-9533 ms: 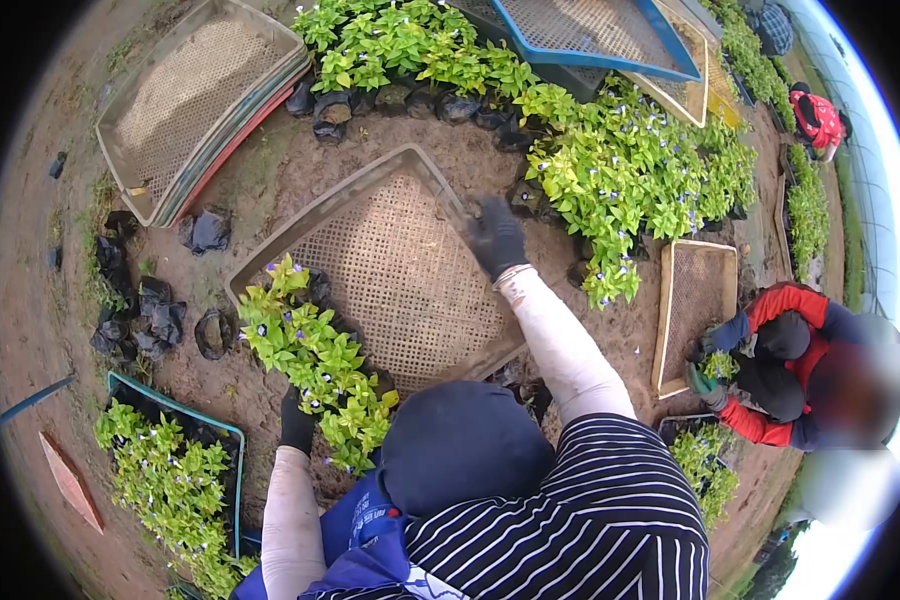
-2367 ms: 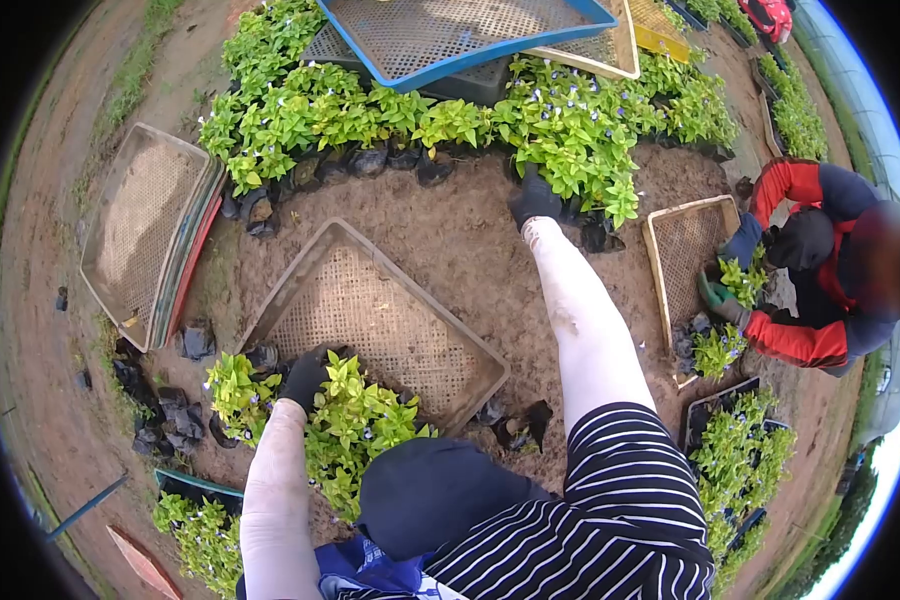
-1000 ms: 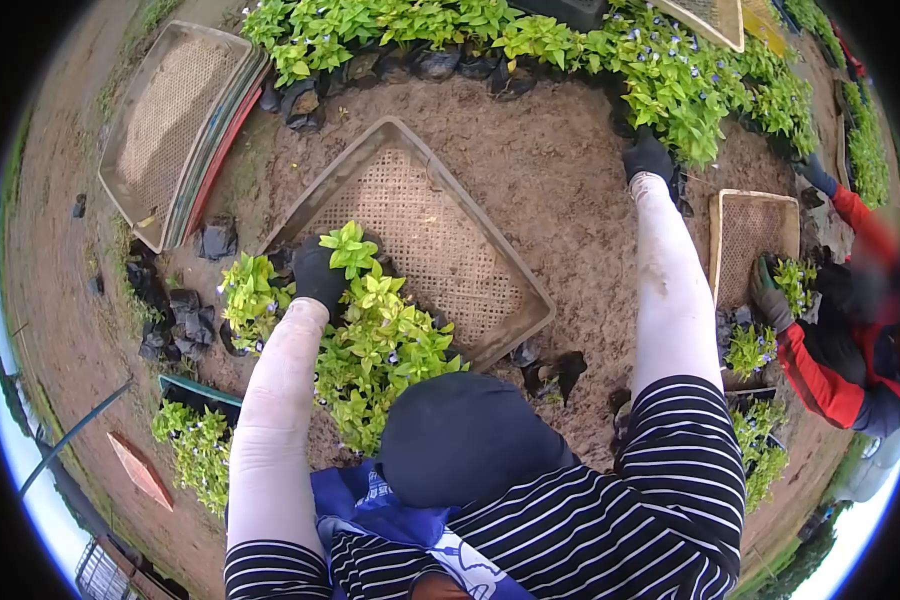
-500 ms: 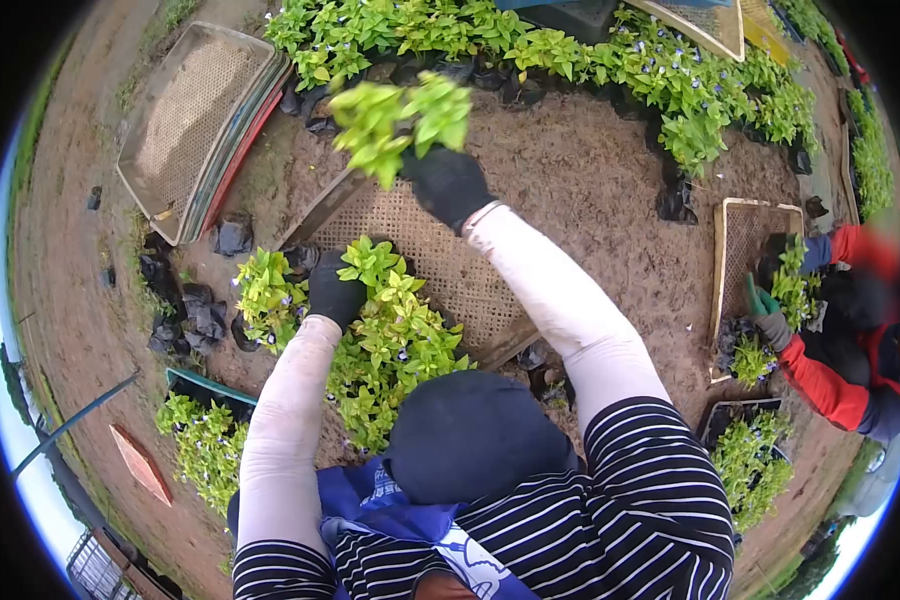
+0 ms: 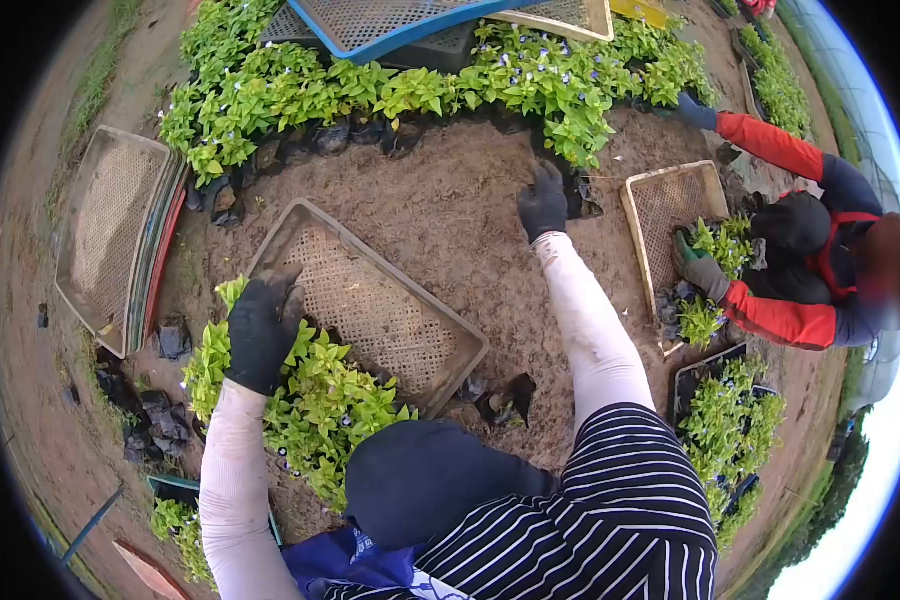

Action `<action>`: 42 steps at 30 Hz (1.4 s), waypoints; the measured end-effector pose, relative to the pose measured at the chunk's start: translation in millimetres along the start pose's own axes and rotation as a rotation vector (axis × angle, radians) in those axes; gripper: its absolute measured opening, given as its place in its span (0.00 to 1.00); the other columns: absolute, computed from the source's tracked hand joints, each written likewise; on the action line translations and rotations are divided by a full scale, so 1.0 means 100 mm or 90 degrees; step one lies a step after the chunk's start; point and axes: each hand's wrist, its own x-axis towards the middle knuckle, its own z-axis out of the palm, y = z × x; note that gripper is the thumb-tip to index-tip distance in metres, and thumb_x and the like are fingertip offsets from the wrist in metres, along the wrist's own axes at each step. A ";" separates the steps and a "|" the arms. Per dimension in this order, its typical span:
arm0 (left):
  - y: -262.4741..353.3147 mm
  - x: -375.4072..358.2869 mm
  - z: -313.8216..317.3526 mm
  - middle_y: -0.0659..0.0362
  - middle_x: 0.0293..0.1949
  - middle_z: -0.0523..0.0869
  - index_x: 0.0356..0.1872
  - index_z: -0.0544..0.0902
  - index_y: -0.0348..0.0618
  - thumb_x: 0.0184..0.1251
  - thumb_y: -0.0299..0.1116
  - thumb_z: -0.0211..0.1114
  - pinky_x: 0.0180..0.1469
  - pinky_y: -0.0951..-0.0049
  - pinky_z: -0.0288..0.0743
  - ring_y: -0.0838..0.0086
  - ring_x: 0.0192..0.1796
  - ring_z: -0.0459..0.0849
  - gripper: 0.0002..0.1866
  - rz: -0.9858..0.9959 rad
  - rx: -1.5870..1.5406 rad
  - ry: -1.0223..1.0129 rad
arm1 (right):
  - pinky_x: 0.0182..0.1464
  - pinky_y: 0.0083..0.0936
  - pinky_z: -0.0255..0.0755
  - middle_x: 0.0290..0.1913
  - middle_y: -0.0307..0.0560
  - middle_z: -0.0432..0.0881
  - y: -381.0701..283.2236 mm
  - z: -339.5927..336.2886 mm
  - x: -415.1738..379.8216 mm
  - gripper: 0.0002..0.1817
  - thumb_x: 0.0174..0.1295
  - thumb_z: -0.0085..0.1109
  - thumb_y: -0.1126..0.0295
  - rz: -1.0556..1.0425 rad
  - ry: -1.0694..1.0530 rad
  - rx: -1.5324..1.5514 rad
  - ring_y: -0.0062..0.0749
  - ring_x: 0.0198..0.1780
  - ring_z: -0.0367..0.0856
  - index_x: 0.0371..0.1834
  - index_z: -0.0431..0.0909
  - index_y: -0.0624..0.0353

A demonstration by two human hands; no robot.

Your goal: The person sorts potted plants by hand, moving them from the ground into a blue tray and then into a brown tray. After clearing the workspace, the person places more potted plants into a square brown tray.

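Observation:
My left hand [image 5: 260, 338], in a black glove, hovers over leafy potted seedlings [image 5: 335, 410] at the near left side of a mesh crate [image 5: 370, 300]. Its fingers look stretched out, with no plant visibly held. Stretched forward, my right hand [image 5: 543, 205], also gloved in black, has its fingers apart and is empty. It is just short of a seedling [image 5: 575, 125] whose black bag [image 5: 582, 190] stands on the soil at the end of a row. The seedlings beside my left hand fill the crate's near edge; their bags are mostly hidden.
A co-worker in red sleeves [image 5: 775, 320] handles seedlings at a white-rimmed crate [image 5: 715, 185] on the right. Stacked crates [image 5: 120, 240] lie at the left. A blue crate [image 5: 370, 45] rests over the seedling row [image 5: 250, 110] at the back. Black bags [image 5: 160, 425] lie at lower left.
My right hand held a seedling over the crate; now it is empty and farther right, near the row. My left hand moved slightly left. The view has turned right.

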 end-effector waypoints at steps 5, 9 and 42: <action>-0.59 0.34 0.37 0.49 0.42 0.82 0.50 0.80 0.51 0.56 0.38 0.64 0.51 0.56 0.72 0.54 0.47 0.80 0.19 -0.077 0.214 -0.227 | 0.50 0.43 0.72 0.47 0.57 0.78 0.62 -0.16 0.34 0.20 0.51 0.57 0.67 0.145 -0.115 -0.172 0.53 0.49 0.77 0.50 0.76 0.49; -1.19 -0.08 0.66 0.46 0.45 0.82 0.54 0.77 0.51 0.55 0.41 0.62 0.54 0.57 0.73 0.53 0.52 0.79 0.22 -0.276 0.145 -0.383 | 0.48 0.44 0.72 0.47 0.56 0.79 0.65 -0.16 0.34 0.17 0.54 0.56 0.64 0.186 -0.200 -0.220 0.53 0.47 0.78 0.49 0.76 0.49; -1.07 -0.79 0.74 0.52 0.34 0.84 0.45 0.80 0.51 0.61 0.38 0.58 0.41 0.56 0.76 0.56 0.39 0.83 0.12 -0.220 0.164 -0.220 | 0.53 0.38 0.71 0.46 0.46 0.82 -3.34 1.50 -1.13 0.15 0.55 0.53 0.65 -0.436 -0.749 0.398 0.44 0.49 0.79 0.46 0.81 0.46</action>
